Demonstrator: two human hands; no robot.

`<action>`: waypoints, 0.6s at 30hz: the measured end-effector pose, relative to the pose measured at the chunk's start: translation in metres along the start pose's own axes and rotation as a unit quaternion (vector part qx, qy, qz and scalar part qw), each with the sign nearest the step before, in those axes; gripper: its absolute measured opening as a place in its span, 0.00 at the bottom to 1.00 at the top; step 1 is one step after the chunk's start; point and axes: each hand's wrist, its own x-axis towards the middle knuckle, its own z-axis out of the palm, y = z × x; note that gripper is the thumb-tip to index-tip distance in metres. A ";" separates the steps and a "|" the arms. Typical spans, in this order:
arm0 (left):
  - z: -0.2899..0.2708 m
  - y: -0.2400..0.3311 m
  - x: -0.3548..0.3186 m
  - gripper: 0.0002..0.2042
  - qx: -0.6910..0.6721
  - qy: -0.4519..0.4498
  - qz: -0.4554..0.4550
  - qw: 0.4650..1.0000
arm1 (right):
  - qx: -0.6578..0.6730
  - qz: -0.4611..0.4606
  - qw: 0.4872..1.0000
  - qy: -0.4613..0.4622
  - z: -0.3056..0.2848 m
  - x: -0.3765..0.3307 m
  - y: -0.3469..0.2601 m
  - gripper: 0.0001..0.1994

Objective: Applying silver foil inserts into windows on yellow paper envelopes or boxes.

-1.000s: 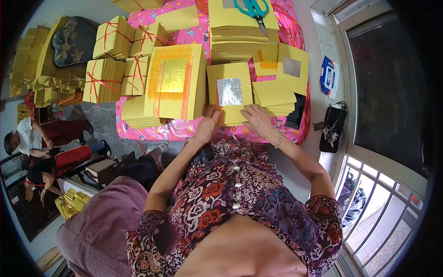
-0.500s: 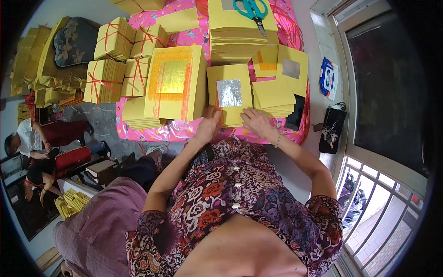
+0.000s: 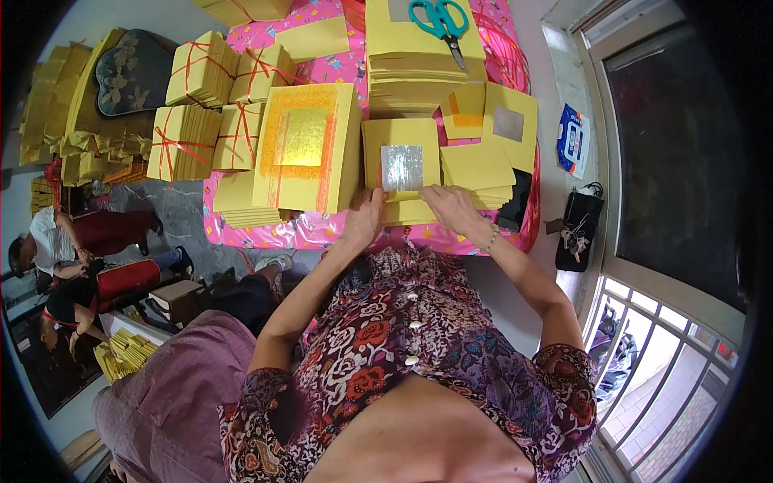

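**Hands at the Silver-Foil Paper Stack**

Little has moved since the earlier frames: both hands stay at the near edge of the same stack, with the left hand [image 3: 364, 216] shifted only slightly along it.

Left hand: fingers lie flat and extended, touching the lower left corner of the stack of yellow papers with a silver foil square [image 3: 400, 165]. Nothing is pinched or enclosed; the palm rests against the near edge.

Right hand [image 3: 452, 208]: fingers are spread and pressed on the lower right edge of the same stack. Whether a sheet is gripped between thumb and fingers cannot be told. A bracelet sits at the wrist.

Stack position: on the pink patterned table cover [image 3: 322, 229], near edge, directly ahead of the person.

Adjacent items:
- Left of the stack, touching or just beside it: a larger stack topped by a gold foil sheet with orange border [image 3: 307, 138].
- Right: plain yellow sheets [image 3: 477, 167].
- Far side: a tall yellow stack bearing teal-handled scissors [image 3: 440, 20].
- Far left: bundles tied with red string [image 3: 183, 141].
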 end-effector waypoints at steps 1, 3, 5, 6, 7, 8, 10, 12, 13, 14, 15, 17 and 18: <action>-0.009 0.011 0.001 0.27 -0.035 0.019 -0.011 0.999 | 0.017 0.007 1.000 0.006 -0.004 0.002 0.001 0.06; -0.022 0.028 -0.002 0.30 -0.069 0.040 -0.023 0.997 | 0.034 0.011 0.999 0.014 -0.012 0.009 0.001 0.06; -0.028 0.038 -0.007 0.34 0.037 0.223 0.116 0.967 | 0.064 0.047 0.995 0.054 -0.019 0.022 0.004 0.05; -0.027 0.038 -0.006 0.34 0.038 0.225 0.115 0.967 | 0.063 0.045 0.995 0.055 -0.021 0.028 0.009 0.05; -0.027 0.038 -0.006 0.38 0.063 0.224 0.150 0.961 | 0.080 0.053 0.993 0.075 -0.024 0.036 0.013 0.05; -0.027 0.039 -0.005 0.42 0.089 0.222 0.183 0.953 | 0.097 0.062 0.989 0.095 -0.027 0.045 0.018 0.05; -0.026 0.041 0.000 0.42 0.063 0.219 0.199 0.953 | 0.102 0.082 0.989 0.074 -0.030 0.061 0.029 0.07; -0.027 0.044 0.009 0.40 0.049 0.148 0.186 0.970 | 0.104 0.100 0.986 0.081 -0.029 0.076 0.041 0.08; -0.026 0.043 0.015 0.43 0.076 0.136 0.179 0.971 | 0.103 0.098 0.986 0.082 -0.026 0.085 0.049 0.08; -0.025 0.043 0.022 0.43 0.076 0.137 0.181 0.971 | 0.085 0.109 0.988 0.065 -0.022 0.092 0.057 0.09; -0.024 0.044 0.029 0.43 0.084 0.126 0.177 0.973 | 0.067 0.120 0.989 0.049 -0.017 0.097 0.064 0.10; -0.017 0.039 0.041 0.43 0.092 0.119 0.168 0.974 | 0.054 0.121 0.990 0.055 -0.011 0.110 0.069 0.09; -0.014 0.037 0.048 0.43 0.077 0.133 0.173 0.973 | 0.041 0.125 0.989 0.062 -0.008 0.114 0.071 0.09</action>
